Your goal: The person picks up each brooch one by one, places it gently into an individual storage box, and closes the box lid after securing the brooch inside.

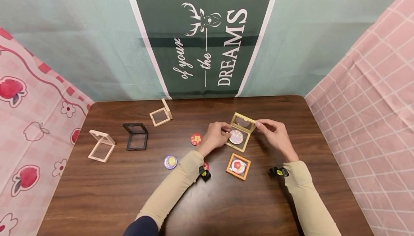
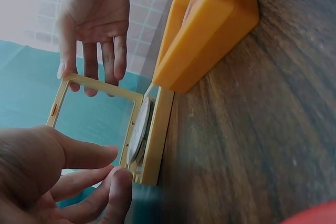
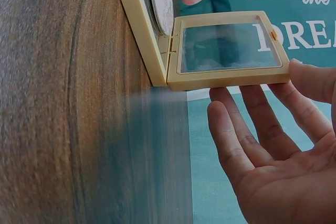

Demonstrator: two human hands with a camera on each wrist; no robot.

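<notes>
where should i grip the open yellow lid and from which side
Probably by the rim at its free right corner, coming from the right: the lid stands raised from its hinge, leaving that edge exposed, and the rim avoids pressing the clear window. The right hand touches that corner.

Room lies between the black frame [image 1: 137, 133] and purple badge [image 1: 170, 162]; the orange frame [image 1: 238, 166] blocks the yellow frame [image 1: 245, 140] from the front.

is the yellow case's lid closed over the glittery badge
No, the lid stands raised at an angle to the base, with the right hand at its corner and the glittery badge exposed.
</notes>
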